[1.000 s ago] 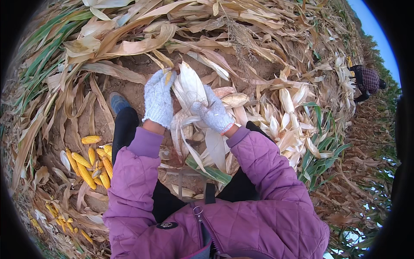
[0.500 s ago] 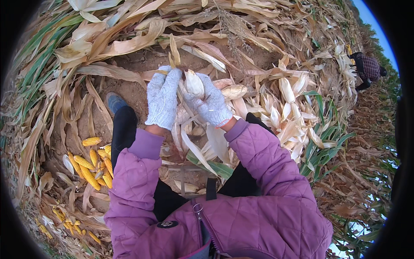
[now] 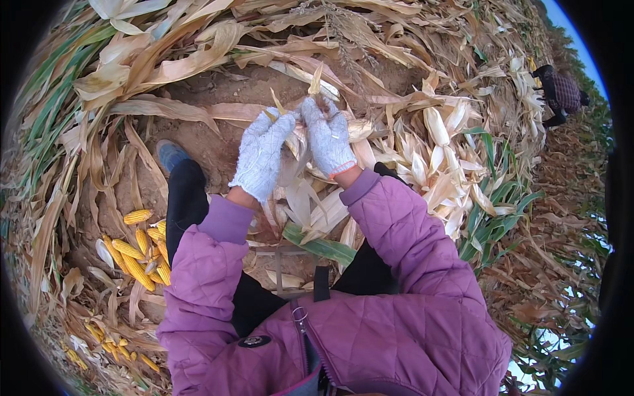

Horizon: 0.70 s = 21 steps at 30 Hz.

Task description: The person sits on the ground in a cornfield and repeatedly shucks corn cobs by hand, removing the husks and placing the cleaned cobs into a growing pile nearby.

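In the head view, the left hand [image 3: 263,152] and right hand [image 3: 327,137] meet mid-scene, fingers curled closely around a corn ear [image 3: 298,142] mostly hidden between them, seemingly not yet bare; stripped yellow cobs [image 3: 136,261] lie at left, while husks [image 3: 438,127] at right may hide more ears

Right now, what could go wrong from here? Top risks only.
1. Poor view: the gloved left hand and right hand nearly meet and cover most of what lies between them, so a slipping grip might go unnoticed.
2. Kicked cobs: the bare yellow cobs lie right beside the left leg, so shifting it could scatter them.
3. Lost ears: anything dropped into the pale husks at right could be hard to spot.
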Tool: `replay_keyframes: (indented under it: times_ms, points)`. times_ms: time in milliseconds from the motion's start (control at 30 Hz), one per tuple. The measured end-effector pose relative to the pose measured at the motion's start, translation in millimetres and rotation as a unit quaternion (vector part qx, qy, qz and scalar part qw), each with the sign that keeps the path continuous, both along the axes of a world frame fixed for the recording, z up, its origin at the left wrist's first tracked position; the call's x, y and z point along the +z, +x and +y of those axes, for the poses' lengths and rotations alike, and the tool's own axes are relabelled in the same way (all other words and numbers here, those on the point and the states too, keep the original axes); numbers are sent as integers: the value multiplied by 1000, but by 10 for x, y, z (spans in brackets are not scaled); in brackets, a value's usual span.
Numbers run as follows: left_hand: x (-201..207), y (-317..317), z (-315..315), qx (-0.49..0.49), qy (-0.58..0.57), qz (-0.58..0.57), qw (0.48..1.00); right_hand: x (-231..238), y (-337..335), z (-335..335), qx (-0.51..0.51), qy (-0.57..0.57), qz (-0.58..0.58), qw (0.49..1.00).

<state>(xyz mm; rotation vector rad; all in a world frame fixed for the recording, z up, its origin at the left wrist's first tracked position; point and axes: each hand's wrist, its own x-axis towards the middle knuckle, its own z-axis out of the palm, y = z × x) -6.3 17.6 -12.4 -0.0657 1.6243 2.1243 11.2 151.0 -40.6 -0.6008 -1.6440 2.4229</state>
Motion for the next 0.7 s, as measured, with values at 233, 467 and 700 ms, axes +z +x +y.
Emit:
replay_keyframes:
  times_ms: [233,467,700]
  points:
    - [124,-1,11,-42,-2,48,998,51,-134,210,-76,-155,-46,984]
    - [187,3,-13,-41,114,3,993,48,-177,403,-67,-183,-38,980]
    - [382,-34,-369,-28,103,-72,992,-20,-194,1162,-108,-256,97,956]
